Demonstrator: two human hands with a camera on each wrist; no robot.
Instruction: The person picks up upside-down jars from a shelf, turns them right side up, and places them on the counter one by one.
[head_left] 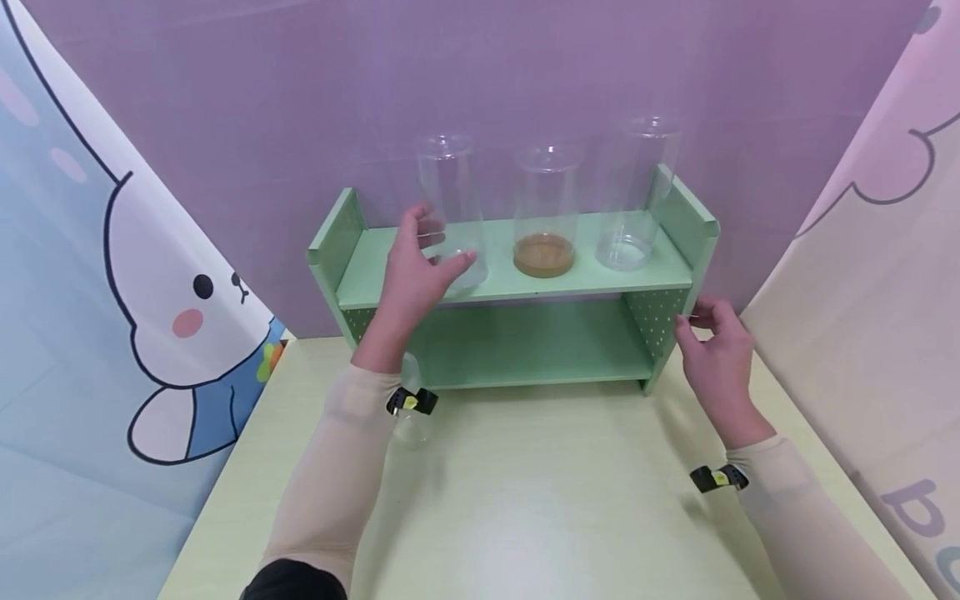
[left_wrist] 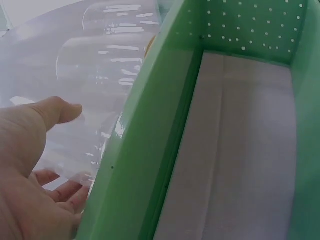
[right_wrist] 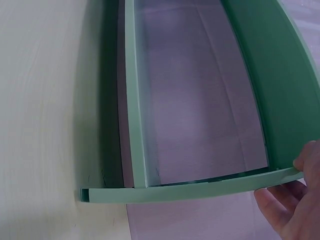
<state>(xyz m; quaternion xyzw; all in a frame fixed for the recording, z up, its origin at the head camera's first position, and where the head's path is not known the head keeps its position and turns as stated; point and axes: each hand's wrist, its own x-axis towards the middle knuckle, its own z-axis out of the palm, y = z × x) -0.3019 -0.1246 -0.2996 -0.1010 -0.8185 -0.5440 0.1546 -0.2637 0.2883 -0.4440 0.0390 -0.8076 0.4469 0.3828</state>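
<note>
A green two-tier shelf (head_left: pixel 528 342) stands at the back of the table. On its upper board are a clear cylindrical container (head_left: pixel 453 179) at the left, a shorter one with brown contents (head_left: pixel 545 254) in the middle and another clear container (head_left: pixel 626 250) at the right. My left hand (head_left: pixel 416 271) holds the left container low down, thumb across its front and fingers round its far side; the left wrist view shows the fingers through the plastic. With my right hand (head_left: pixel 716 354) I pinch the edge of the shelf's right side panel (right_wrist: pixel 225 189), thumb inside and fingers outside.
Behind my left wrist, another clear vessel (head_left: pixel 412 429) stands on the pale table (head_left: pixel 525 500), partly hidden. A purple cloth (head_left: pixel 525 75) hangs behind the shelf. Printed cloths rise at the left (head_left: pixel 75 333) and right (head_left: pixel 885 317).
</note>
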